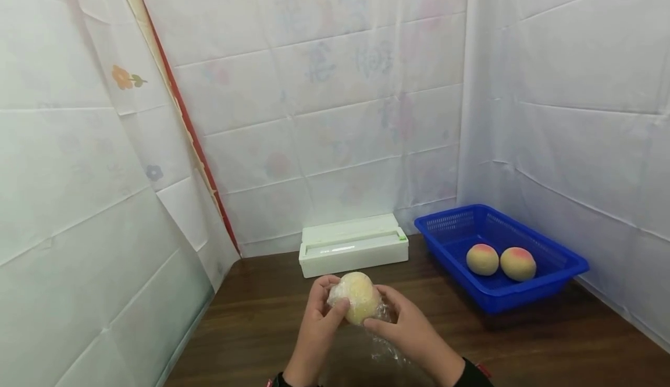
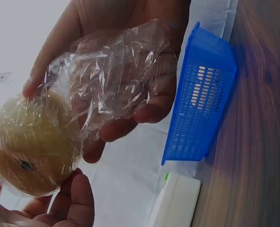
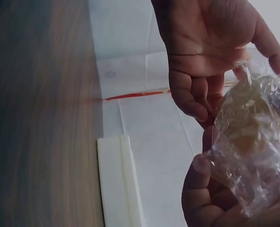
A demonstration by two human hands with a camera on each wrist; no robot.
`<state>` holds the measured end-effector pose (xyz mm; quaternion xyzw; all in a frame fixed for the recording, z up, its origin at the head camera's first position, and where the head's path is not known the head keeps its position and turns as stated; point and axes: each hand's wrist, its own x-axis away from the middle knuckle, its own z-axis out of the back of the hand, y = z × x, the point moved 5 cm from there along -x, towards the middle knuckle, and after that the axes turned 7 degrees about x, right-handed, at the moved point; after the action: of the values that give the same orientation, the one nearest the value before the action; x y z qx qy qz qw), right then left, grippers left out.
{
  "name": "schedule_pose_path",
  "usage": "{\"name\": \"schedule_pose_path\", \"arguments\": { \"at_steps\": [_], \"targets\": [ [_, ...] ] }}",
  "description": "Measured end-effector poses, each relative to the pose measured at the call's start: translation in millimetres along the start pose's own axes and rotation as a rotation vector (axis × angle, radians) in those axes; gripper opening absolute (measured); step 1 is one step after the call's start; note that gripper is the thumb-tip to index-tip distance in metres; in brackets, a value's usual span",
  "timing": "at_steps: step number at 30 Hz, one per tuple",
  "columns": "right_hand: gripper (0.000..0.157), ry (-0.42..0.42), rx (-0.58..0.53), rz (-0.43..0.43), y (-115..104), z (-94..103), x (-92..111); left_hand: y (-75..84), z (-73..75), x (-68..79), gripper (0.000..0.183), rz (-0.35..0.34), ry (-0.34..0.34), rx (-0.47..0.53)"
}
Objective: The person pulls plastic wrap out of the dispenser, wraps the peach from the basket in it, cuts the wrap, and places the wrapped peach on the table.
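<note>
A pale yellow peach, wrapped in clear cling film, is held up over the table between both hands. My left hand grips its left side, thumb in front and fingers behind. On the other side my right hand holds it with the thumb low on the fruit. Loose, crumpled film hangs beneath the right hand and spreads across that palm in the left wrist view. In the right wrist view, bunched film covers much of the peach and hides part of the fingers.
A white cling film dispenser with a green slider stands at the back of the brown wooden table. At the right sits a blue plastic basket with two pink-topped peaches inside. White sheeting encloses the table's back and sides.
</note>
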<state>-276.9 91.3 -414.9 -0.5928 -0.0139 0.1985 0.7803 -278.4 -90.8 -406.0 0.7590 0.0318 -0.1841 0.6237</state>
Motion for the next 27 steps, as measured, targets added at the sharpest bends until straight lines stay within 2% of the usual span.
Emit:
{"name": "schedule_pose_path", "arguments": {
  "at_steps": [6, 11, 14, 16, 19, 23, 27],
  "targets": [
    [0.068, 0.006, 0.014, 0.018, 1, -7.2, 0, -3.4, -3.4, 0.5, 0.063, 0.028, 0.03, -0.05],
    [0.08, -0.038, 0.005, 0.005, 1, -10.4, 5, -4.2, -0.7, 1.8, 0.064, 0.009, 0.086, -0.086],
    [0.073, -0.041, 0.021, -0.03, 2, -9.1, 8, -5.2, 4.7, 3.1, 0.065, -0.003, 0.124, -0.072],
    [0.06, -0.017, 0.02, -0.042, 1, -7.4, 9, -5.0, 7.2, 3.3, 0.062, -0.012, 0.133, -0.062],
    [0.045, 0.063, 0.005, -0.03, -2, -3.6, 8, -2.9, 5.7, 1.9, 0.054, -0.037, 0.088, -0.016],
    [0.039, 0.155, -0.023, -0.017, -5, 0.1, 10, -0.8, 1.6, 1.0, 0.047, -0.054, 0.037, 0.031],
    [0.033, 0.222, -0.075, -0.003, -7, 5.2, 12, -2.8, 2.9, 1.7, 0.047, -0.006, 0.063, 0.078]
  ]
}}
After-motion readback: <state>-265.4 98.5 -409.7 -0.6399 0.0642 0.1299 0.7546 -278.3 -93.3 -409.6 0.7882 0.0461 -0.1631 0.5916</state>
